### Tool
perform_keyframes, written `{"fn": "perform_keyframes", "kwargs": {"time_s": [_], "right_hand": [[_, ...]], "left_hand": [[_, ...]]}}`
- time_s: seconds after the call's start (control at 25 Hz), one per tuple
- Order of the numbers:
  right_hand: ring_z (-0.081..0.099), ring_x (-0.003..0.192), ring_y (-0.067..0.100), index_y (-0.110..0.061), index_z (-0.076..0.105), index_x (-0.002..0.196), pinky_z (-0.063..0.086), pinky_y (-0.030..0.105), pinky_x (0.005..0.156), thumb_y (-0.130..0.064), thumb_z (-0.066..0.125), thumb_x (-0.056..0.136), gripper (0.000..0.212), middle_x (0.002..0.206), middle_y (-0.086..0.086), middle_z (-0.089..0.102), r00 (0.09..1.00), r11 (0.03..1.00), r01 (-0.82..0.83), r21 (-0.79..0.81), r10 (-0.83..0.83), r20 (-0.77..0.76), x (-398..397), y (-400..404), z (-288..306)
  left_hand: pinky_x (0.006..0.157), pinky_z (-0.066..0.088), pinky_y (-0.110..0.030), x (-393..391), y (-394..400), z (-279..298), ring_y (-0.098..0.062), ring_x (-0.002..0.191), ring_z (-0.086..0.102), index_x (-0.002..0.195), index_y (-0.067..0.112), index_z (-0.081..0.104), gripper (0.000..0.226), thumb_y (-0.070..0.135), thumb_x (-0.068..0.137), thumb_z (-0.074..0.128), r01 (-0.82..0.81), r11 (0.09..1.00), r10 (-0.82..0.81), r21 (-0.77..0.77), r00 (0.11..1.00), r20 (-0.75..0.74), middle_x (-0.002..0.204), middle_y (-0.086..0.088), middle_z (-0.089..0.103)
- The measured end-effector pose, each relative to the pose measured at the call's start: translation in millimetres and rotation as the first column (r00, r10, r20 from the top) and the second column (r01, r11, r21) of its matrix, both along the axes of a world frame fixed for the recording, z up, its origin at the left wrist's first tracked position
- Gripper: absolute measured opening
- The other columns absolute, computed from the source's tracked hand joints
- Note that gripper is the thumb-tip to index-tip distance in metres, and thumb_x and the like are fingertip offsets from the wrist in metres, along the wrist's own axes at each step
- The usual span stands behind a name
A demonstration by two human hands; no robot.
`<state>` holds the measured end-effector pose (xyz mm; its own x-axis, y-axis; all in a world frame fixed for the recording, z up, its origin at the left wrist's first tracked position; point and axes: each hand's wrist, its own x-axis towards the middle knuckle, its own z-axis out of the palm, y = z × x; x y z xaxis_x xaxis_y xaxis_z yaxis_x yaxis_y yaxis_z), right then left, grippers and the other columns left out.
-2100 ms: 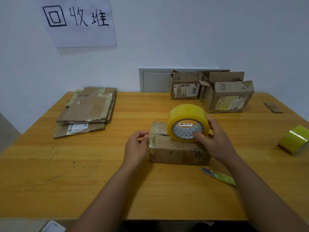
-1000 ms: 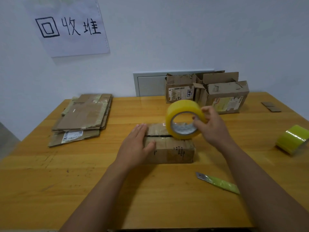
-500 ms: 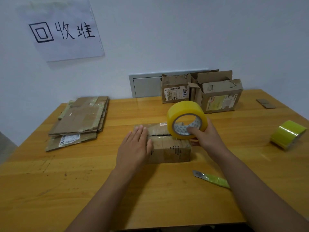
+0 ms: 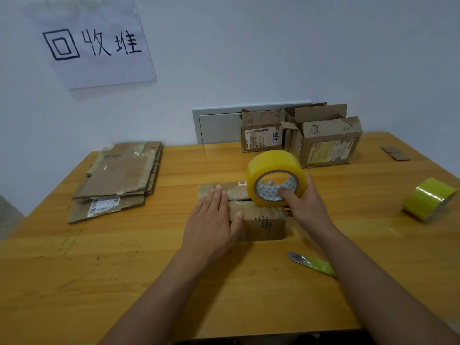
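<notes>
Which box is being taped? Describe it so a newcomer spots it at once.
On the wooden table, look to the middle, nearer than the open boxes by the wall. The box lies under the left hand, a yellow tape roll held on it by the right hand. Unlike those, its flaps are folded down.

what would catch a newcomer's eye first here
The big yellow roll of packing tape stands on edge atop the small brown cardboard box in the centre, gripped by the right hand. The left hand lies flat on the box's left end. A white paper sign with black handwritten characters hangs on the wall, upper left.
</notes>
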<state>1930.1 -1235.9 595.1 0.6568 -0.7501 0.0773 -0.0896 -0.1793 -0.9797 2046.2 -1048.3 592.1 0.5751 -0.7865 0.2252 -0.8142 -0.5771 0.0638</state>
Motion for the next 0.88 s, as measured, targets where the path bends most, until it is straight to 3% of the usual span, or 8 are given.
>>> {"fn": "perform_keyframes", "kwargs": {"time_s": [0.12, 0.28, 0.6, 0.72, 0.88], "right_hand": [[0.064, 0.096, 0.017, -0.030, 0.045, 0.123, 0.059, 0.047, 0.074, -0.034, 0.068, 0.090, 0.041, 0.106, -0.008, 0.063, 0.999, 0.999, 0.027, -0.032, -0.027, -0.018, 2, 1, -1], [0.063, 0.090, 0.007, -0.029, 0.043, 0.121, 0.058, 0.041, 0.074, -0.038, 0.073, 0.086, 0.047, 0.100, -0.014, 0.062, 0.999, 0.994, 0.037, -0.106, -0.041, -0.032, 5, 9, 0], [0.067, 0.076, 0.021, -0.024, 0.044, 0.117, 0.059, 0.049, 0.062, -0.022, 0.066, 0.089, 0.035, 0.093, 0.000, 0.064, 0.992, 0.938, -0.010, -0.346, -0.033, -0.118, -1, -17, 24], [0.065, 0.076, 0.016, -0.026, 0.046, 0.129, 0.060, 0.035, 0.054, -0.018, 0.063, 0.092, 0.042, 0.098, 0.003, 0.060, 0.994, 0.952, 0.073, -0.299, -0.092, -0.053, -10, -26, 26], [0.064, 0.086, 0.019, -0.029, 0.047, 0.122, 0.058, 0.030, 0.052, -0.018, 0.063, 0.092, 0.036, 0.101, -0.001, 0.056, 0.993, 0.990, 0.112, -0.087, -0.109, 0.041, -5, -15, 11]], "left_hand": [[0.116, -0.014, -0.027, -8, -9, -3, -0.017, 0.152, -0.004, 0.156, 0.010, 0.004, 0.088, 0.053, 0.083, -0.016, 0.034, 0.999, -0.034, -0.017, 0.999, 0.022, 0.165, -0.009, 0.003], [0.116, -0.010, -0.027, -3, -12, -6, -0.014, 0.151, -0.002, 0.157, 0.013, 0.004, 0.098, 0.068, 0.079, -0.018, 0.023, 1.000, -0.023, 0.009, 1.000, -0.015, 0.165, -0.006, 0.005], [0.117, -0.004, -0.027, 5, -5, -2, -0.014, 0.152, 0.001, 0.158, 0.021, 0.007, 0.093, 0.078, 0.085, 0.003, 0.053, 0.998, -0.052, 0.041, 0.998, -0.027, 0.165, -0.003, 0.005], [0.120, 0.001, -0.030, 4, -5, -6, -0.017, 0.152, 0.002, 0.157, 0.032, 0.001, 0.091, 0.081, 0.080, -0.005, 0.063, 0.997, -0.062, 0.045, 0.998, -0.008, 0.165, -0.003, 0.006], [0.120, 0.008, -0.034, 4, -7, -5, -0.020, 0.151, 0.008, 0.156, 0.036, 0.016, 0.088, 0.078, 0.081, -0.004, 0.061, 0.998, -0.062, 0.036, 0.998, 0.031, 0.165, -0.003, 0.011]]}}
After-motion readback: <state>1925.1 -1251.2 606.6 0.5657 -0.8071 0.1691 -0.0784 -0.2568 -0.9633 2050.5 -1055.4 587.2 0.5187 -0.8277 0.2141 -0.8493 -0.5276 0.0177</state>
